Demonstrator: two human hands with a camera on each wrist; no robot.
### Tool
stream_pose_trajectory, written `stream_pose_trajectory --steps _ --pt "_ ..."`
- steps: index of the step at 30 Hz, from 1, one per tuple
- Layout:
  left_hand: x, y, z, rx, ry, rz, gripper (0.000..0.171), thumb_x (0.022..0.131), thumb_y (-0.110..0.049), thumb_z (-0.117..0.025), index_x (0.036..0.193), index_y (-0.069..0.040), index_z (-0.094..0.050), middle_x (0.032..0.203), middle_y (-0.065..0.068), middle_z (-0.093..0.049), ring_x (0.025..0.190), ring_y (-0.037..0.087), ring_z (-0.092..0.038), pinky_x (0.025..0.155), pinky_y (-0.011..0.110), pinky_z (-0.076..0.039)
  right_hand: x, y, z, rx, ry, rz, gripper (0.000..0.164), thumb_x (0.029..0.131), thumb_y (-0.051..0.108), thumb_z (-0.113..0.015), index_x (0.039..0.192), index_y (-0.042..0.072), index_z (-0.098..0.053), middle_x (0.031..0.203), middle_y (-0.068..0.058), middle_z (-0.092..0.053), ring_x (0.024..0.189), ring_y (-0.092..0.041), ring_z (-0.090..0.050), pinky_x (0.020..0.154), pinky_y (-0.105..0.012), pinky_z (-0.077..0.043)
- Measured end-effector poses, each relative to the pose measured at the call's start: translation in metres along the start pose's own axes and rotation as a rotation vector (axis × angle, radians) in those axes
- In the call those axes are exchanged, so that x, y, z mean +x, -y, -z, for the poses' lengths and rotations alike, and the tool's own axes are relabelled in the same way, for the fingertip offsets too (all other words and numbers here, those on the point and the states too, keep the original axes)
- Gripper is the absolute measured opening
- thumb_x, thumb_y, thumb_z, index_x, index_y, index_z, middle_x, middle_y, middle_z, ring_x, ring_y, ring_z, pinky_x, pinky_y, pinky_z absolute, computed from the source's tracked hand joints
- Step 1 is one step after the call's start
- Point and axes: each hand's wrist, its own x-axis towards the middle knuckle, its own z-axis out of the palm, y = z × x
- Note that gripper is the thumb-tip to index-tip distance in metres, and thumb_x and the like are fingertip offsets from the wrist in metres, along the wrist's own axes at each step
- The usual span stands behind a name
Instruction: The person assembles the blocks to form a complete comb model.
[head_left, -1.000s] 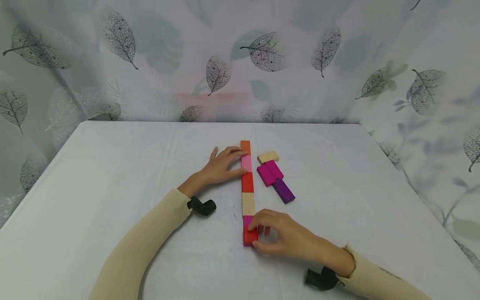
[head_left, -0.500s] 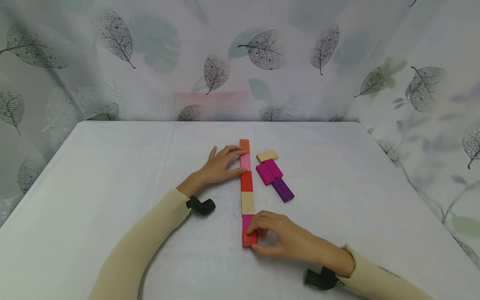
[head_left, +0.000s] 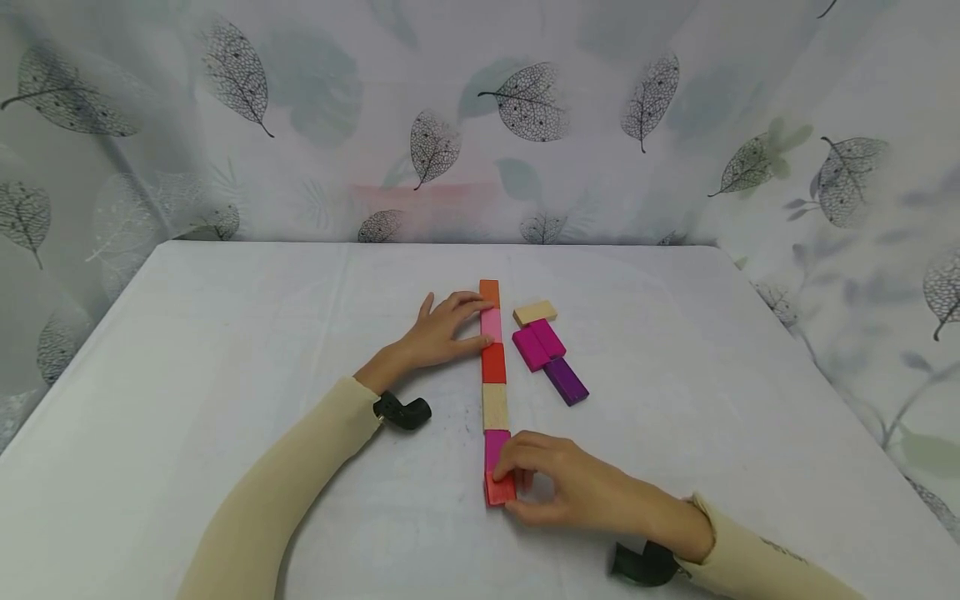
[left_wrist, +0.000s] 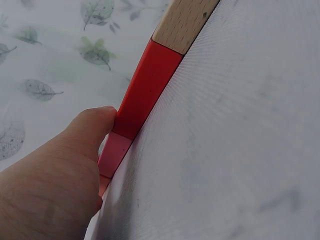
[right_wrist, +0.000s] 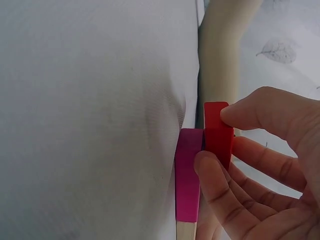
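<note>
Now red block (right_wrist: pixel 218 136), pinched by right fingers (right_wrist: pixel 214 179), bares more magenta block (right_wrist: pixel 187 181).

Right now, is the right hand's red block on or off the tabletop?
Off: the right wrist view shows the right hand pinching the red block above the near magenta block. I cannot tell whether they touch.

Soft, even, rather flat light across the white tablecloth (head_left: pixel 712 358) in the head view, and there's a gentle shadow hugging the left sleeve (head_left: pixel 277 492)! The leaf-print backdrop (head_left: pixel 322 50) dims to grey at its left side. Over to the wrist views, darker both: in the left, that backdrop looks hazy; in the right, a diffuse shadow smudges the tablecloth near the magenta block (right_wrist: pixel 188 180).
</note>
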Motion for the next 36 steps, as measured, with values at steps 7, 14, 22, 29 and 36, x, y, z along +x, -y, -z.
stream_pose_trajectory --steps 7,14,22,29,36 --pt "0.000 0.000 0.000 0.001 0.005 0.009 0.060 0.093 -0.044 -0.061 0.147 -0.021 -0.045 0.149 0.004 -0.038 0.141 0.021 -0.033 0.115 0.060 0.004 -0.001 0.002 -0.001 0.000 0.020 0.011 0.017 0.090 0.014 -0.070 0.105 0.015 -0.064 0.101 0.008 -0.056 0.086 -0.003 -0.054 0.073 -0.019 -0.052" --pt "0.001 0.001 0.000 0.001 0.006 0.009 0.061 0.093 -0.044 -0.061 0.147 -0.021 -0.045 0.149 0.004 -0.038 0.141 0.021 -0.032 0.115 0.060 0.004 -0.003 0.006 -0.001 -0.008 0.041 0.025 0.016 0.091 0.015 -0.069 0.106 0.016 -0.064 0.102 0.008 -0.056 0.086 -0.002 -0.053 0.074 -0.018 -0.051" --pt "0.001 0.000 -0.001 0.014 0.011 0.014 0.060 0.093 -0.045 -0.060 0.147 -0.022 -0.044 0.150 0.004 -0.037 0.141 0.021 -0.032 0.115 0.059 0.004 -0.005 0.009 -0.002 -0.019 0.074 0.029 0.016 0.092 0.016 -0.068 0.107 0.015 -0.064 0.103 0.007 -0.056 0.088 -0.001 -0.053 0.075 -0.017 -0.051" --pt "0.001 0.001 -0.001 0.013 0.003 0.011 0.060 0.093 -0.045 -0.061 0.146 -0.022 -0.045 0.149 0.004 -0.038 0.141 0.020 -0.033 0.115 0.059 0.004 -0.005 0.011 -0.002 -0.039 0.137 0.007 0.016 0.093 0.016 -0.067 0.109 0.015 -0.063 0.105 0.007 -0.055 0.090 0.001 -0.051 0.076 -0.015 -0.049" --pt "0.000 0.000 -0.001 0.017 -0.002 0.012 0.060 0.093 -0.045 -0.061 0.146 -0.021 -0.045 0.150 0.004 -0.038 0.141 0.021 -0.032 0.115 0.060 0.003 -0.005 0.011 -0.004 -0.096 0.158 0.007 0.017 0.092 0.017 -0.068 0.109 0.014 -0.063 0.107 0.007 -0.055 0.090 0.001 -0.051 0.077 -0.013 -0.048"
